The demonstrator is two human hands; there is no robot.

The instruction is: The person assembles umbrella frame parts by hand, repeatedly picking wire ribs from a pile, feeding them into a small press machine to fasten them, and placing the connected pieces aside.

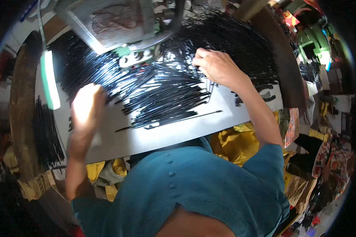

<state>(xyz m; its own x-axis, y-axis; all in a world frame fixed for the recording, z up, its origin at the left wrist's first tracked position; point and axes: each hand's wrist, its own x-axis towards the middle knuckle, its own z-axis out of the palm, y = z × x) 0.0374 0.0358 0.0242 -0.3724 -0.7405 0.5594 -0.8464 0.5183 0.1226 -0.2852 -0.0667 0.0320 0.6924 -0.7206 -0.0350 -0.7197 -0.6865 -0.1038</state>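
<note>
Heaps of thin black rods point(166, 100) cover much of a white tabletop point(114, 132), the nearest bunch lying roughly side by side. A single black rod point(186, 119) lies apart along the front. My left hand point(88, 104) is at the left edge of the bunch, bright and smeared by motion, so its grip is unclear. Over the right side of the heap, my right hand point(217, 67) has its fingers curled together; what they hold, if anything, is hidden. Between and beyond my hands stands a machine with a green-and-metal head point(135, 57).
A lit lamp tube point(50, 81) hangs left of my left hand. More black rods point(47, 134) lie at the left side, and a large heap point(241, 43) fills the far right. Dark wooden rims point(290, 75) flank the table. Yellow sacking point(235, 146) sits below its front edge.
</note>
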